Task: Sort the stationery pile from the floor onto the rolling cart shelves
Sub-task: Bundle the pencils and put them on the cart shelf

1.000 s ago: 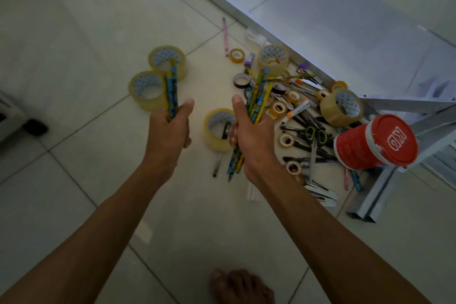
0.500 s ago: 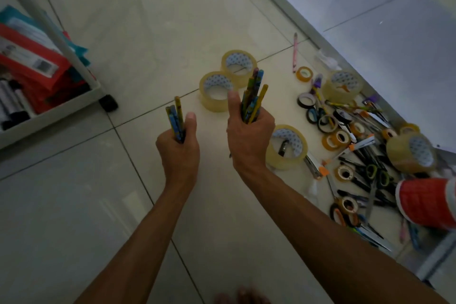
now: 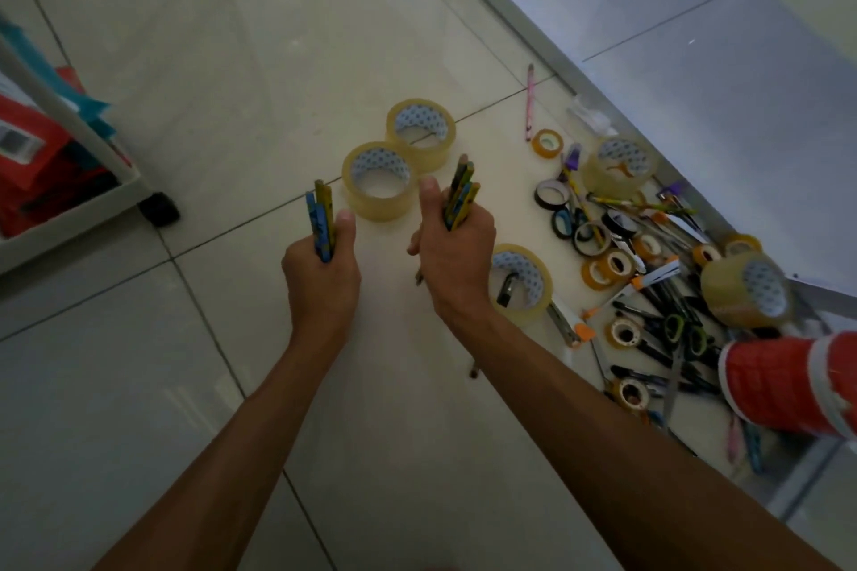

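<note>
Two bare forearms extend into view, ending in the left hand (image 3: pixel 321 278) and right hand (image 3: pixel 452 255). No sleeves, gloves, rings or wristwear visible.

Upright blue-yellow pencil bundles (image 3: pixel 321 225) aloft; scattered stationery pile (image 3: pixel 649 274) on floor.

Dim, floor glare, blurred wide-angle edges

No legible text on any item, label or package.
</note>
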